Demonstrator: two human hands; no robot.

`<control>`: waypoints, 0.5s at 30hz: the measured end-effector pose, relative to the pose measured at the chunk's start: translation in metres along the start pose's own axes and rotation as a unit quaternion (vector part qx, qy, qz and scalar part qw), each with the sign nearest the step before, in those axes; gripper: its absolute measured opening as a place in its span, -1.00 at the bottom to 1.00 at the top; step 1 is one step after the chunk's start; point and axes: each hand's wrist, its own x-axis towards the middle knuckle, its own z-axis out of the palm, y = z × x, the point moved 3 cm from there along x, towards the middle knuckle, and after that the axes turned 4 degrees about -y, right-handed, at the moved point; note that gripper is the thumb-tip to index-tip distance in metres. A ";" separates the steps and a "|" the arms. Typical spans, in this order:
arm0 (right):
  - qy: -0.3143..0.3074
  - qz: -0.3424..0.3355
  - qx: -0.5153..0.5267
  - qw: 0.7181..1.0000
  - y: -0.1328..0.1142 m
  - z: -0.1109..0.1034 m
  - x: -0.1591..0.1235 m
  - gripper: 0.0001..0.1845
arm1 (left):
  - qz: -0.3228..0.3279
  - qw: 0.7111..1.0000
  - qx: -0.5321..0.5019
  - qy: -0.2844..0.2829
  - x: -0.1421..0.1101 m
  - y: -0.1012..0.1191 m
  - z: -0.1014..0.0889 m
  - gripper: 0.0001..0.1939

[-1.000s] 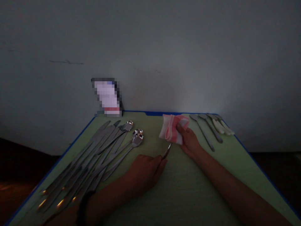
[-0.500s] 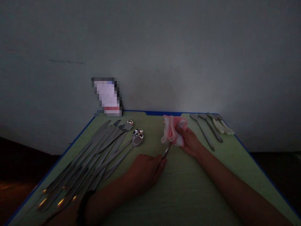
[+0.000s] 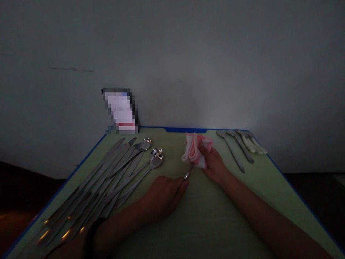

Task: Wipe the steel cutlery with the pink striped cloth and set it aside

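Observation:
My left hand (image 3: pixel 165 198), a dark band on its wrist, is closed round the handle of a metal piece of cutlery (image 3: pixel 188 173). The far end of that piece is hidden inside a folded pink-and-white cloth (image 3: pixel 196 153), so its kind does not show. My right hand (image 3: pixel 214 162) pinches the cloth round it, thumb on top. To the left of my left hand lie several table knives (image 3: pixel 107 165) and several spoons (image 3: pixel 156 160), their handles pointing toward me and partly behind my left forearm.
At the table's (image 3: pixel 229 216) far right lie more cutlery pieces (image 3: pixel 233 154), some with whitish handles (image 3: pixel 250 145). A phone (image 3: pixel 121 111) with a blurred-out screen leans on the grey wall (image 3: pixel 172 64) at the back left. Blue edging runs round the green tabletop.
The cloth has bunched into a tighter fold round the cutlery. Both hands keep their grips, with little movement. The whole view has shifted slightly.

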 end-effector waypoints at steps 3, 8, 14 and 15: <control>0.021 -0.067 -0.103 0.992 -0.012 -0.012 0.005 -0.71 | 0.019 0.999 -0.043 -0.016 -0.001 0.000 -0.004 -0.57; 0.076 -0.150 -0.251 0.953 -0.028 -0.008 -0.004 -0.70 | 0.036 0.991 -0.117 -0.048 -0.003 -0.004 -0.011 -0.55; 0.161 -0.075 -0.193 0.965 -0.008 0.002 -0.016 -0.57 | 0.028 0.985 -0.159 -0.064 -0.001 -0.007 -0.011 -0.55; 0.167 -0.059 -0.167 0.970 -0.003 0.002 -0.016 -0.56 | 0.025 0.986 -0.157 -0.058 -0.001 -0.007 -0.011 -0.56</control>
